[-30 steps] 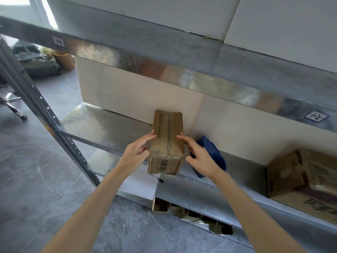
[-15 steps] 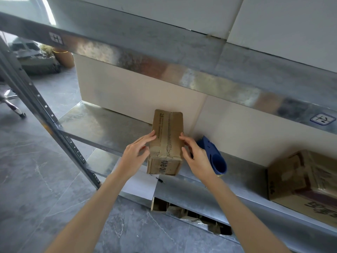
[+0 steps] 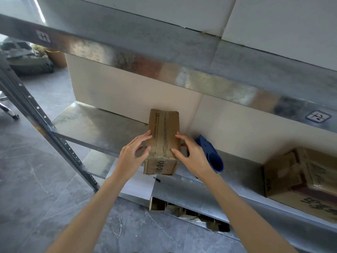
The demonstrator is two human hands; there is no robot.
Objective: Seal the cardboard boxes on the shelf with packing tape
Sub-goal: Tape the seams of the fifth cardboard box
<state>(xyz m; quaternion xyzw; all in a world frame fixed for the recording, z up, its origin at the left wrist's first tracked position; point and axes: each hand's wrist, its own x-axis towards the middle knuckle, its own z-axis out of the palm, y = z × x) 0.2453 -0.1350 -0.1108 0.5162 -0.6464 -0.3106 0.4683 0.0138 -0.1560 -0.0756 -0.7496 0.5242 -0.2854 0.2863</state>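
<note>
Far left: perforated steel upright (image 3: 36,121), slanting down past the left front corner of the shelf (image 3: 94,128). Grey tiled floor (image 3: 36,179) beneath and beyond. Bare galvanised metal along the shelf's left stretch, pale wall panel at its back edge.

Next, left grip (image 3: 133,154), clasped on the small cardboard box (image 3: 164,125): palm beside the left wall, fingertips over the top left edge, thumb down on the top near the front.

Small cardboard box itself near the middle of the shelf, near end at the front edge, far end close to the back wall. Wrinkled tape along the top seam and down over the near end, dark print on the near face.

Right grip (image 3: 193,156), clasped on the same box in mirror fashion: fingertips on the top right edge, thumb on the top by the seam.

Below the front edge here, cardboard scraps (image 3: 191,214) on a lower shelf.

Just right of the box, blue tape dispenser (image 3: 213,157), lying on the shelf, partly hidden behind the right grip; touching the box or not, impossible to tell.

Toward the right end of the shelf, well apart from the dispenser, large cardboard box (image 3: 300,181), cut off by the picture's right edge.
</note>
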